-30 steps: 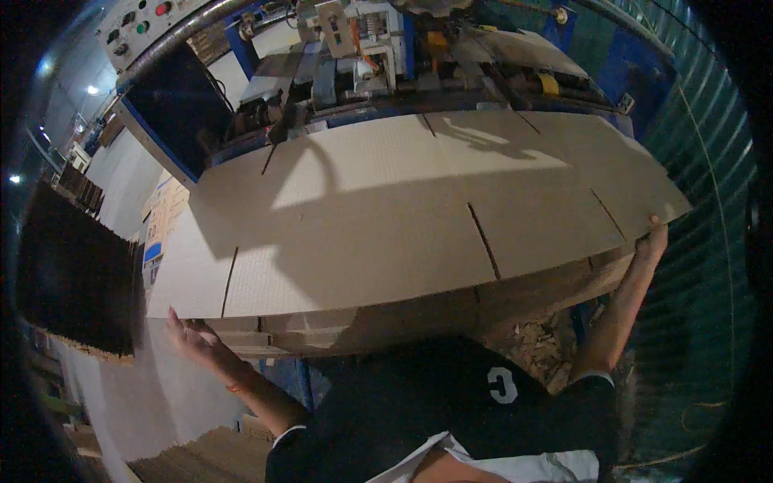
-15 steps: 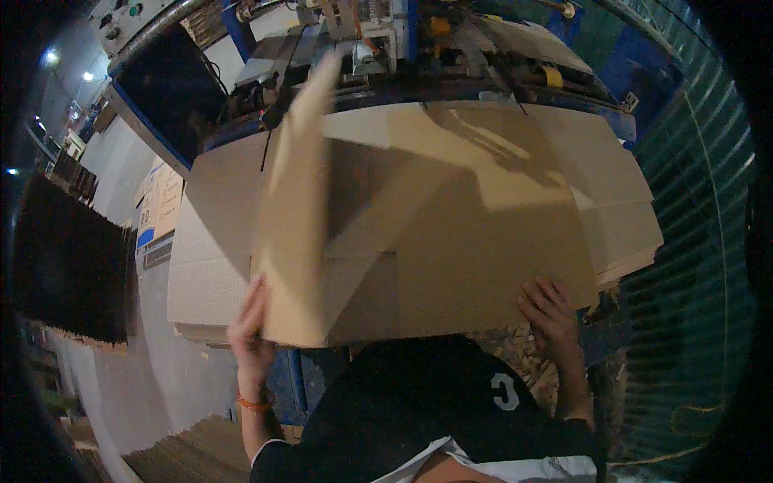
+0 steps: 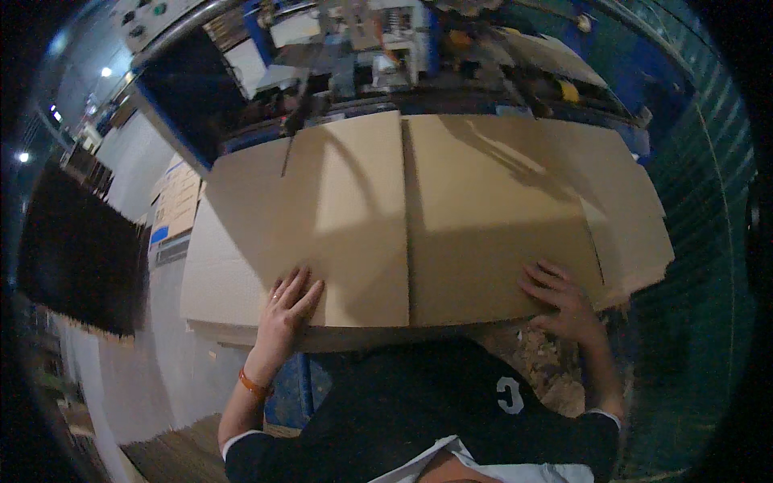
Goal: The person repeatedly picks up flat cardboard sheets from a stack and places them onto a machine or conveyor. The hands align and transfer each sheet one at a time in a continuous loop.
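Observation:
In front of me lies a folded brown cardboard sheet (image 3: 483, 185), its two panels meeting at a seam near the middle. It rests on more flat cardboard (image 3: 221, 233), whose pale flaps stick out at left and right. My left hand (image 3: 291, 304) lies flat on the left panel near its front edge, fingers spread, an orange band on the wrist. On the right panel, close to its front right corner, rests my right hand (image 3: 560, 298) with its fingers apart. Neither hand grips anything.
A blue-framed machine (image 3: 386, 72) with rollers and bars stands just beyond the cardboard. At far left is a dark stack of sheets (image 3: 80, 249), with printed cardboard (image 3: 175, 201) beside it. Green corrugated sheeting (image 3: 684, 322) rises at right. Scraps (image 3: 555, 370) lie below the front edge.
The raised left panel has come down flat, and its edge now meets the right panel at the middle. My left hand has moved inward onto that panel. My right hand stays near the right corner.

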Motion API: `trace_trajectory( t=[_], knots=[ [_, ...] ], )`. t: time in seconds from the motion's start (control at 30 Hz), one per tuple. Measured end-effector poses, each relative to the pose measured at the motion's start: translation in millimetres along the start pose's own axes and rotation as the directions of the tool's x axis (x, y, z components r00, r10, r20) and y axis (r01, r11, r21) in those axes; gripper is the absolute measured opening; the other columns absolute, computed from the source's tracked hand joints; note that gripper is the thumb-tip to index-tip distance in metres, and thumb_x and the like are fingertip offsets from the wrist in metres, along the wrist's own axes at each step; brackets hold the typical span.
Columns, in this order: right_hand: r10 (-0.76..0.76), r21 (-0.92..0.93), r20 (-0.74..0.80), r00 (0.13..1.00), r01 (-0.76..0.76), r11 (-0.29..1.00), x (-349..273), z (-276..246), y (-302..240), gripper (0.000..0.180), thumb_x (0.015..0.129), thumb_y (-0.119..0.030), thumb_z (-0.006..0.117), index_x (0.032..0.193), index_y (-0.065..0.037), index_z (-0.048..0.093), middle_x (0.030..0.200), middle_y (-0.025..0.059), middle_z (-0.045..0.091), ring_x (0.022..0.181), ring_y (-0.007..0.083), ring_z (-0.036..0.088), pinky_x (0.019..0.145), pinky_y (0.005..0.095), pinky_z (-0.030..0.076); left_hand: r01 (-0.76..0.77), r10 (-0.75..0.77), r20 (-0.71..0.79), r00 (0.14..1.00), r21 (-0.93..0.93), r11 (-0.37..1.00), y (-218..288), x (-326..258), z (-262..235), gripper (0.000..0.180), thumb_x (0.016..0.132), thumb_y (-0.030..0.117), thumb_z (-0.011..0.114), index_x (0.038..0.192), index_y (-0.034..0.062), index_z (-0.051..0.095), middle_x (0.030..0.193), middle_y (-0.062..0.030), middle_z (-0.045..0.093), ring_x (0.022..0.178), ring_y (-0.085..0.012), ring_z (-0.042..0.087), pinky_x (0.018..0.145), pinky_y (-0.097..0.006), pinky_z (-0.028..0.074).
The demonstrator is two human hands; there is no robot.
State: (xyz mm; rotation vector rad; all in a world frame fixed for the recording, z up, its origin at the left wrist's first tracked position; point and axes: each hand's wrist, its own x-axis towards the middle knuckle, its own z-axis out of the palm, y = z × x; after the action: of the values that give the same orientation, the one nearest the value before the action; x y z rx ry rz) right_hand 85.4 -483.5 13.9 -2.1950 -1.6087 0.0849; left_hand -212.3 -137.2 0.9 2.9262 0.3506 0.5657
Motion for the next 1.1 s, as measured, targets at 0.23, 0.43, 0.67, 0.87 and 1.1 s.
trace_trajectory(
  t=[0.23, 0.43, 0.67, 0.87, 1.1],
  knots=[
    [0.364, 0.784, 0.365, 0.857, -0.493, 0.377, 144.4, 41.2, -33.9, 0.050, 0.092, -0.041, 0.045, 0.122, -0.001, 0.046, 0.104, 0.0107, 0.062, 0.051, 0.0124, 0.056, 0.038, 0.0214, 0.039, -0.068, 0.106, 0.211, 0.972, -0.179, 0.981, 3.8, 8.7, -20.1, 0.062, 0.069, 0.017, 0.072, 0.126, 0.0109, 0.050, 0.135, -0.0148, 0.042, 0.124, -0.0349, 0.039, 0.102, -0.046, 0.031],
    [0.114, 0.793, 0.452, 0.885, -0.457, 0.402, 235.7, 89.7, -39.6, 0.028, 0.093, -0.030, 0.047, 0.093, -0.004, 0.054, 0.084, 0.0062, 0.058, 0.046, 0.0092, 0.049, 0.037, 0.0221, 0.038, 0.307, -0.437, -0.099, 0.894, -0.574, 0.759, -47.0, 31.7, 4.8, 0.053, 0.082, 0.031, 0.062, 0.122, -0.0005, 0.050, 0.125, -0.0223, 0.050, 0.117, -0.0357, 0.047, 0.096, -0.039, 0.038],
    [0.155, 0.791, 0.419, 0.894, -0.444, 0.421, 233.6, 91.6, -41.8, 0.024, 0.093, -0.028, 0.047, 0.088, -0.005, 0.053, 0.080, 0.0041, 0.057, 0.055, 0.0104, 0.056, 0.045, 0.0229, 0.045, 0.738, -0.735, 0.108, 0.669, -0.215, 0.640, -140.9, 116.9, 37.1, 0.050, 0.090, 0.039, 0.046, 0.110, -0.0054, 0.057, 0.106, -0.0228, 0.061, 0.103, -0.0330, 0.058, 0.087, -0.038, 0.044],
    [0.114, 0.791, 0.428, 0.896, -0.433, 0.432, 234.9, 87.7, -41.8, 0.022, 0.093, -0.025, 0.048, 0.086, -0.004, 0.053, 0.079, 0.0060, 0.060, 0.059, 0.0132, 0.059, 0.049, 0.0246, 0.049, 0.823, -0.817, 0.102, 0.568, -0.045, 0.566, -135.0, 140.3, 36.1, 0.050, 0.089, 0.037, 0.045, 0.104, -0.0094, 0.057, 0.107, -0.0292, 0.058, 0.102, -0.0396, 0.056, 0.083, -0.044, 0.046],
    [0.096, 0.790, 0.374, 0.923, -0.371, 0.488, 231.3, 90.6, -44.2, 0.023, 0.091, -0.021, 0.049, 0.079, -0.002, 0.051, 0.070, 0.0080, 0.059, 0.057, 0.0159, 0.061, 0.047, 0.0269, 0.050, 0.222, -0.250, -0.040, 0.967, 0.607, 0.763, -163.8, 118.1, 71.1, 0.024, 0.088, 0.016, 0.044, 0.095, -0.0024, 0.058, 0.085, -0.0205, 0.061, 0.081, -0.0352, 0.061, 0.067, -0.044, 0.051]
  ],
)
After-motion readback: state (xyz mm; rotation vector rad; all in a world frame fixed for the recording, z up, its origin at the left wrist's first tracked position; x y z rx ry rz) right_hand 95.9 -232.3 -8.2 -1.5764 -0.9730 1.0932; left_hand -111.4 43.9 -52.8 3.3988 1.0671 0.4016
